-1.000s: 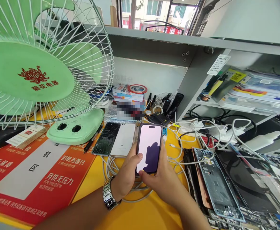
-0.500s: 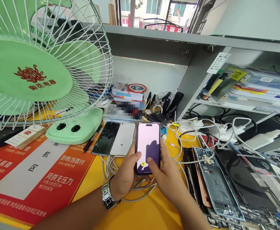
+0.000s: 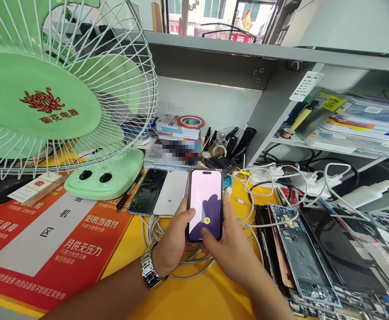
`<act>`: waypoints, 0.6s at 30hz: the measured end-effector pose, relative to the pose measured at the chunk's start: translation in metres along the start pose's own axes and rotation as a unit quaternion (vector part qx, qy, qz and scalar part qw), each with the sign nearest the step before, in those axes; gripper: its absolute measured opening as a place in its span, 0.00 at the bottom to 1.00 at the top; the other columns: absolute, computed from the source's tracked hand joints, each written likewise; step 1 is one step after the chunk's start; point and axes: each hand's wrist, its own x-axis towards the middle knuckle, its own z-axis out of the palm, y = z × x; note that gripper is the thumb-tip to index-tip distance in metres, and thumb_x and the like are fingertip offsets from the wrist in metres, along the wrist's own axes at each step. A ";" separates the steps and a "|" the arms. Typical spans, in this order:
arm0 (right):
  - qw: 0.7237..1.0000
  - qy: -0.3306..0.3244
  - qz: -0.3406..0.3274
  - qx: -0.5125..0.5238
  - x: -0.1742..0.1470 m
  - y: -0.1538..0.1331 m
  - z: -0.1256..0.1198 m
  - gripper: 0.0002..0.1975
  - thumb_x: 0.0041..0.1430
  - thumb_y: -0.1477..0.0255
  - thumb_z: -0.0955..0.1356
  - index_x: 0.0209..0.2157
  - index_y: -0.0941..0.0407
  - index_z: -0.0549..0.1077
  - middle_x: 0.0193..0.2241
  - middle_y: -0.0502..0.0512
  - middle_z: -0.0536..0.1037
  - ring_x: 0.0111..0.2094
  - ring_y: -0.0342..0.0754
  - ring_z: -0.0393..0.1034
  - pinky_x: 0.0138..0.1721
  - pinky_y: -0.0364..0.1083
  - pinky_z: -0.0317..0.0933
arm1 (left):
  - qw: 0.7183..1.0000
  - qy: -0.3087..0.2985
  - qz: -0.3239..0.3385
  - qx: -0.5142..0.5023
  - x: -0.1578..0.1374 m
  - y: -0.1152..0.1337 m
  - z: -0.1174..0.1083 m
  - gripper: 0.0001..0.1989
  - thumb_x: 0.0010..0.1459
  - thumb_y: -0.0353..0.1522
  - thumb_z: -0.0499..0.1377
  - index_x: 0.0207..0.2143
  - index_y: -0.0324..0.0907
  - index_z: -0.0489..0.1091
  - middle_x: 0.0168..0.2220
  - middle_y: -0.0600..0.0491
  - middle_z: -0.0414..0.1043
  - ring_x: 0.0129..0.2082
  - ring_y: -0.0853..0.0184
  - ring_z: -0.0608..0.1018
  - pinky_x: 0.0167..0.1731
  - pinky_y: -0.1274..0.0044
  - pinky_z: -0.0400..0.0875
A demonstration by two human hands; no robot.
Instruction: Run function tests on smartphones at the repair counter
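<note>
A smartphone (image 3: 205, 195) with a lit pink and purple screen is held upright between both hands. My left hand (image 3: 174, 235) grips its left edge, the thumb lying along the side of the screen. Wrapped around the right edge is my right hand (image 3: 226, 240), its thumb touching the lower part of the screen. A small yellow icon shows just above that thumb. The fingers behind the phone are mostly hidden. Behind it lie a black phone with cracked glass (image 3: 148, 192) and a white phone (image 3: 171, 192), side by side. Coiled white cable (image 3: 191, 269) lies under the hands.
A green fan (image 3: 48, 102) stands at the left above a red printed mat (image 3: 81, 262). Phone frames and screens (image 3: 309, 258) are piled at the right. Loose white cables (image 3: 281, 178) tangle below a grey shelf (image 3: 264, 58). Boxes (image 3: 177, 129) with a tape roll stand behind.
My right thumb has moved slightly down and left on the screen. The yellow icon has shifted right and up. Both hands still hold the phone.
</note>
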 end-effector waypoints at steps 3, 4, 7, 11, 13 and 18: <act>0.999 0.008 -0.016 -0.038 0.000 0.000 -0.001 0.45 0.52 0.74 0.69 0.67 0.53 0.44 0.53 0.62 0.70 0.48 0.56 0.71 0.46 0.53 0.68 | 1.000 0.016 0.021 0.003 0.001 0.000 0.002 0.25 0.60 0.37 0.56 0.59 0.44 0.65 0.54 0.49 0.72 0.46 0.60 0.76 0.40 0.73 0.74; 0.999 0.012 -0.017 -0.035 0.000 0.000 -0.001 0.42 0.54 0.74 0.68 0.67 0.52 0.46 0.53 0.62 0.70 0.48 0.55 0.70 0.46 0.53 0.68 | 1.000 0.013 0.009 0.009 0.001 0.001 0.002 0.25 0.60 0.37 0.55 0.60 0.45 0.64 0.53 0.49 0.73 0.42 0.61 0.77 0.34 0.74 0.75; 0.999 0.019 -0.024 -0.011 0.000 0.001 -0.002 0.32 0.60 0.74 0.63 0.65 0.51 0.51 0.53 0.60 0.70 0.48 0.54 0.71 0.48 0.54 0.67 | 0.999 -0.001 -0.040 0.019 0.001 0.002 0.002 0.27 0.60 0.40 0.54 0.61 0.47 0.62 0.49 0.48 0.75 0.32 0.62 0.77 0.17 0.77 0.68; 0.994 0.062 -0.046 -0.079 0.001 0.003 0.002 0.41 0.51 0.73 0.69 0.65 0.52 0.50 0.57 0.61 0.66 0.56 0.58 0.64 0.54 0.56 0.63 | 1.000 0.015 -0.011 -0.023 0.002 0.001 0.004 0.25 0.60 0.38 0.54 0.60 0.44 0.64 0.51 0.48 0.74 0.41 0.61 0.77 0.30 0.76 0.75; 0.989 0.093 -0.034 -0.109 0.002 0.004 0.005 0.40 0.49 0.71 0.71 0.62 0.54 0.53 0.55 0.63 0.66 0.55 0.59 0.64 0.52 0.57 0.63 | 1.000 0.008 0.003 -0.020 0.002 -0.003 0.002 0.25 0.61 0.37 0.54 0.60 0.43 0.64 0.52 0.48 0.73 0.43 0.61 0.77 0.35 0.76 0.75; 0.981 0.160 0.012 -0.111 0.005 0.005 0.002 0.16 0.58 0.62 0.66 0.45 0.56 0.64 0.39 0.58 0.70 0.40 0.56 0.68 0.40 0.54 0.65 | 0.994 -0.062 -0.069 0.060 -0.002 -0.012 -0.008 0.27 0.63 0.42 0.53 0.64 0.53 0.57 0.53 0.48 0.71 0.29 0.66 0.76 0.18 0.78 0.72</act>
